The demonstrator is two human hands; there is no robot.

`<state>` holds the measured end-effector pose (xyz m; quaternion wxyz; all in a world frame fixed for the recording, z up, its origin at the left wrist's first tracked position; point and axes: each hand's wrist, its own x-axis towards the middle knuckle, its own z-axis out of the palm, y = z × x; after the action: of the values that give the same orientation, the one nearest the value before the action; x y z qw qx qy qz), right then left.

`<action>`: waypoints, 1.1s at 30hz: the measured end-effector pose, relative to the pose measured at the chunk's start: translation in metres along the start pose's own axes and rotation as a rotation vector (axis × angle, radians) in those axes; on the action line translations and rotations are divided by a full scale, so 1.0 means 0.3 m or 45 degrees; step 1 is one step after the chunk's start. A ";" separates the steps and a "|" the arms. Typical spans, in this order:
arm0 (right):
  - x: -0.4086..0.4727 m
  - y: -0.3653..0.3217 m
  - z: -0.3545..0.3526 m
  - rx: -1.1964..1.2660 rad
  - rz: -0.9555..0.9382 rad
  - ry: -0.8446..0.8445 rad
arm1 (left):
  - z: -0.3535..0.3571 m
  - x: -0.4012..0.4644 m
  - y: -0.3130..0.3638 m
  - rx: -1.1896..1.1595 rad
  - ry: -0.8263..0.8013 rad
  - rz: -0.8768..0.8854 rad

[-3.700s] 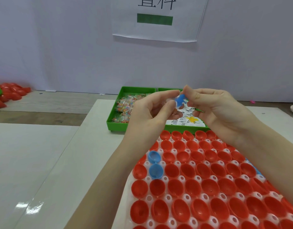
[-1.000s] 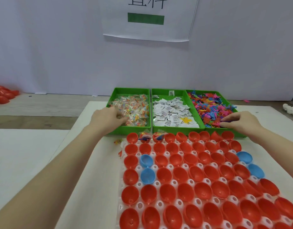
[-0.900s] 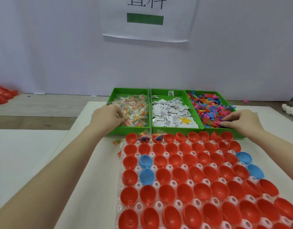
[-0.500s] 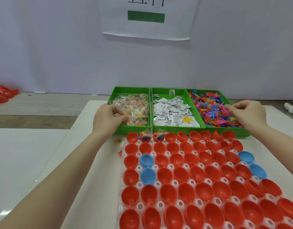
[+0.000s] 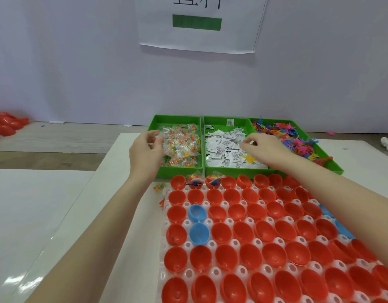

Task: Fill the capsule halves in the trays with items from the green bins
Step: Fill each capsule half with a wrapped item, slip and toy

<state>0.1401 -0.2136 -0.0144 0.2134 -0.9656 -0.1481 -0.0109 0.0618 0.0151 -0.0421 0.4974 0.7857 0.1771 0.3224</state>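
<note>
— Both hands are up at the bins, middle of the frame. Left hand [image 5: 145, 149] sits at the left edge of the left green bin [image 5: 154, 127], fingers curled in and pinching a clear packet [image 5: 154, 134] lifted off the heap of clear candy packets [image 5: 181, 145]

— And the right one?

— Right hand [image 5: 265, 149] hangs over the middle green bin [image 5: 221, 171], fingertips drawn together just above the white paper slips [image 5: 223, 147]. Whether it actually holds a slip, I cannot tell from here

— Third bin?

— Right green bin [image 5: 335, 169], upper right of centre, heaped with small coloured toy figures [image 5: 293, 138]. All three bins stand side by side, touching

— Where are the capsule halves?

— Red capsule halves [image 5: 265, 232] fill the white tray [image 5: 211, 243] across the lower right of the frame, open side up, its far row just in front of the bins. Two blue halves [image 5: 198, 224] sit in the second column from the left. In the far row, two filled halves [image 5: 205, 181] show a packet and a small figure; the rest look empty

— Anything else?

— A stray packet [image 5: 159, 186] lies on the table just left of the tray's far corner. A paper sign [image 5: 197, 22] hangs on the wall at top centre, and a pile of red pieces [image 5: 5, 125] lies at the left edge
</note>
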 end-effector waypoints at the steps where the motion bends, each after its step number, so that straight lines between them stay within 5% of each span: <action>1: 0.004 -0.013 0.014 -0.055 0.003 -0.060 | -0.005 -0.006 0.008 -0.030 0.001 0.012; 5: 0.016 -0.027 0.073 -0.192 0.082 -0.150 | -0.042 -0.041 0.052 -0.170 -0.032 0.060; 13: -0.011 -0.044 0.082 -0.048 -0.025 0.271 | -0.065 -0.132 0.119 -0.393 -0.146 0.029; 21: -0.119 -0.129 -0.003 0.517 -0.414 0.489 | -0.043 -0.185 0.155 -0.533 -0.449 -0.099; 27: -0.238 -0.223 -0.037 0.265 -0.683 0.466 | -0.072 -0.191 0.222 -0.806 -0.633 -0.243; 33: -0.287 -0.273 -0.049 0.036 -0.758 0.525 | -0.103 -0.186 0.229 -0.692 -0.629 -0.184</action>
<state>0.0348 -0.1731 0.0252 0.2395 -0.8546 -0.3769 -0.2650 -0.0029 -0.0281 0.0101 0.7369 0.6647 0.0146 0.1224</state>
